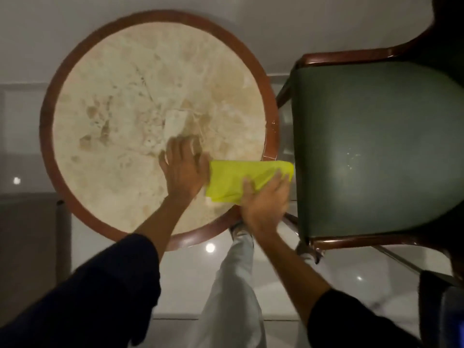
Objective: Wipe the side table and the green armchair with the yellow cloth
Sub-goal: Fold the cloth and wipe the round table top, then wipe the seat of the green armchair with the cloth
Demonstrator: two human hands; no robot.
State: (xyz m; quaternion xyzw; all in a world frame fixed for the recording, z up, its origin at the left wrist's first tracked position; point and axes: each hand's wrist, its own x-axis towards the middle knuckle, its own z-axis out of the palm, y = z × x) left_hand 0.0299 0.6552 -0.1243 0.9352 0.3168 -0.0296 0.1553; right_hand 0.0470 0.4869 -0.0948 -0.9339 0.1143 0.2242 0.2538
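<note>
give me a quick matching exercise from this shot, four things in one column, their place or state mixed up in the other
Things:
1. yellow cloth
2. left hand
3. right hand
4. green armchair

Places or states:
A. stands to the right of the round table, seat bare
B. flat on the marble top, at the cloth's left end
C. lies across the table's right edge, reaching towards the chair
D. pressed on the cloth's near right part, at the wooden rim

Pairs: 1-C, 2-B, 3-D, 4-A
</note>
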